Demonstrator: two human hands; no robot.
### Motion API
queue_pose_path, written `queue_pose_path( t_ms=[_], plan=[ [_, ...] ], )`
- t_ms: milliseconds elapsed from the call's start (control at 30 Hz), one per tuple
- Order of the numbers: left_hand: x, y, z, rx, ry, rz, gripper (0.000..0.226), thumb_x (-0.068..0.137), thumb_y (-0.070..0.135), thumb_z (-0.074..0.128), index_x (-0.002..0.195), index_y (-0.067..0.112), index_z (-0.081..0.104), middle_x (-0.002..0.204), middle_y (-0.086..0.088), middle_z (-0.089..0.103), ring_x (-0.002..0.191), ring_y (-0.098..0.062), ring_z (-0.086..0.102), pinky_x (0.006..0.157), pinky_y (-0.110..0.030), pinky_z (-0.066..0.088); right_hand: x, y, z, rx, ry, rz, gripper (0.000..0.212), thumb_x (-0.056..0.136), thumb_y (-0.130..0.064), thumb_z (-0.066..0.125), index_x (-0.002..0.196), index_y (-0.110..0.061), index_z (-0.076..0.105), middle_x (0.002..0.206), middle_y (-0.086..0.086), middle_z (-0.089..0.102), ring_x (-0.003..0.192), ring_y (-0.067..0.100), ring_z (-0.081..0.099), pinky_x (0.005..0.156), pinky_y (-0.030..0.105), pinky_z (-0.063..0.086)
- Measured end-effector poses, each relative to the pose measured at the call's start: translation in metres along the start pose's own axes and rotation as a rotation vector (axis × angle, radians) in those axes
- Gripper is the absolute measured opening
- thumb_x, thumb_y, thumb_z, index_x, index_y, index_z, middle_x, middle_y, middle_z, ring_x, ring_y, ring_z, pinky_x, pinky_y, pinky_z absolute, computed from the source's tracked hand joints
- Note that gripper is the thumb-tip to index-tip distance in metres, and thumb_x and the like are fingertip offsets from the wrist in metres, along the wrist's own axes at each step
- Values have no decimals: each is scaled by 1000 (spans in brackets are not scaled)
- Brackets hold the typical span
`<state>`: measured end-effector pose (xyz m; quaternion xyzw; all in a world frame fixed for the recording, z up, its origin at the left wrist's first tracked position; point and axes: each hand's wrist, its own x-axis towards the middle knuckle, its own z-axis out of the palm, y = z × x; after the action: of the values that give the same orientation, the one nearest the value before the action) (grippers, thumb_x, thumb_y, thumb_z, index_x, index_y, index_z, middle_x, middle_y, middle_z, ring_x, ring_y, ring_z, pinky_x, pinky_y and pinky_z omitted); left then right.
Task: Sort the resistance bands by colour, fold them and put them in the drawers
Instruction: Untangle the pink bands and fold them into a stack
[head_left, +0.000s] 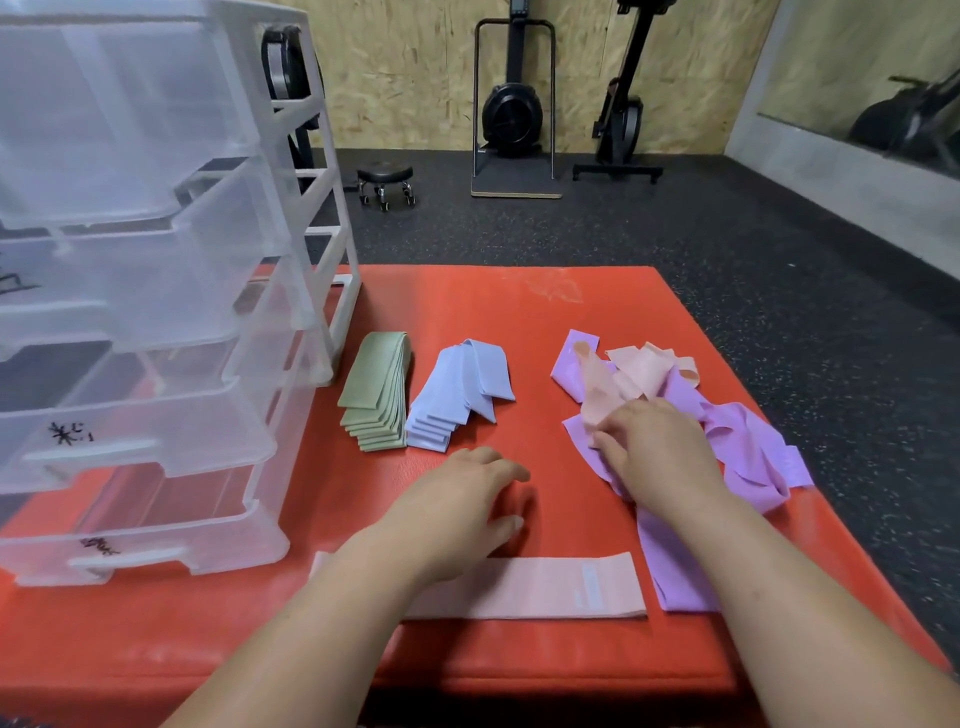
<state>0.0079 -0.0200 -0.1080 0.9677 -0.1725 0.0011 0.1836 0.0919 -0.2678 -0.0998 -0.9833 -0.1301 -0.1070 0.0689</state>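
Note:
On the red mat (519, 306) lie a neat stack of green bands (376, 397) and a stack of blue bands (457, 395). To the right sits a loose heap of purple bands (748, 447) with peach bands (634, 374) on top. A pink band (545, 587) lies flat near the front edge. My right hand (654, 447) lies on the heap and pinches a peach band. My left hand (467, 499) hovers over the mat with relaxed fingers, holding nothing. The clear plastic drawer unit (156, 312) stands at the left, its drawers pulled partly out.
Beyond the mat is dark speckled gym floor. A small wheeled stool (385, 179) and rowing machines (511, 114) stand by the wooden back wall. A mirror (883, 93) lines the right wall.

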Motion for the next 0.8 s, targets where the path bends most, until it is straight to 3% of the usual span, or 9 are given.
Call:
queue_pose_path(
  t_ms=[100, 200, 367, 433, 500, 600, 667, 800],
  plan=[
    [3, -1, 0, -10, 16, -3, 53, 97, 39, 67, 148, 34, 53, 139, 9, 54, 129, -17, 51, 106, -34, 45, 2, -2, 0, 225, 62, -14, 31, 94, -51, 65, 70, -31, 69, 87, -7, 63, 91, 20, 66, 62, 32, 38],
    [3, -1, 1, -8, 26, 0, 52, 96, 39, 68, 147, 33, 54, 138, 9, 54, 128, -17, 51, 107, -34, 44, 2, -4, 2, 412, -1, 42, 21, 91, -54, 66, 83, -36, 72, 112, -2, 58, 117, 23, 52, 87, 36, 45],
    [-2, -1, 2, -21, 24, 9, 50, 97, 40, 67, 145, 33, 55, 135, 9, 54, 126, -16, 53, 106, -33, 45, 0, 3, 6, 220, -79, -4, 29, 100, -50, 55, 126, -42, 65, 158, -8, 40, 143, 26, 31, 114, 48, 35],
    [-6, -2, 1, -21, 20, 6, 50, 97, 42, 67, 145, 34, 55, 134, 10, 54, 126, -15, 53, 106, -35, 46, -1, 5, 10, 165, -123, -30, 28, 104, -42, 52, 128, -41, 66, 154, -12, 49, 146, 22, 34, 112, 45, 38],
    [-9, -4, 0, -22, 15, 2, 50, 96, 42, 67, 144, 35, 55, 134, 11, 54, 126, -15, 53, 106, -35, 46, -4, 4, 12, 148, -71, -43, 24, 100, -34, 58, 117, -41, 72, 143, -13, 61, 144, 21, 43, 102, 44, 47],
    [-13, -5, -4, -28, 19, -3, 50, 97, 41, 67, 145, 34, 55, 136, 11, 54, 126, -14, 54, 105, -34, 47, -5, -1, 3, 93, 68, 50, 24, 92, -31, 62, 109, -37, 77, 118, -8, 74, 114, 26, 59, 82, 43, 53],
    [-16, -6, -7, -33, 34, -7, 49, 97, 40, 67, 144, 33, 56, 136, 11, 54, 125, -13, 54, 103, -33, 47, -4, -2, -9, 142, 172, 148, 18, 88, -28, 62, 99, -32, 76, 98, -6, 73, 98, 26, 60, 73, 42, 52],
    [-17, -7, -9, -39, 62, -8, 45, 97, 40, 67, 140, 34, 59, 131, 13, 55, 120, -13, 56, 98, -34, 50, -4, 1, -40, 395, 475, 250, 12, 89, -21, 70, 98, -29, 69, 98, -8, 73, 94, 24, 63, 73, 39, 49]
  ],
)
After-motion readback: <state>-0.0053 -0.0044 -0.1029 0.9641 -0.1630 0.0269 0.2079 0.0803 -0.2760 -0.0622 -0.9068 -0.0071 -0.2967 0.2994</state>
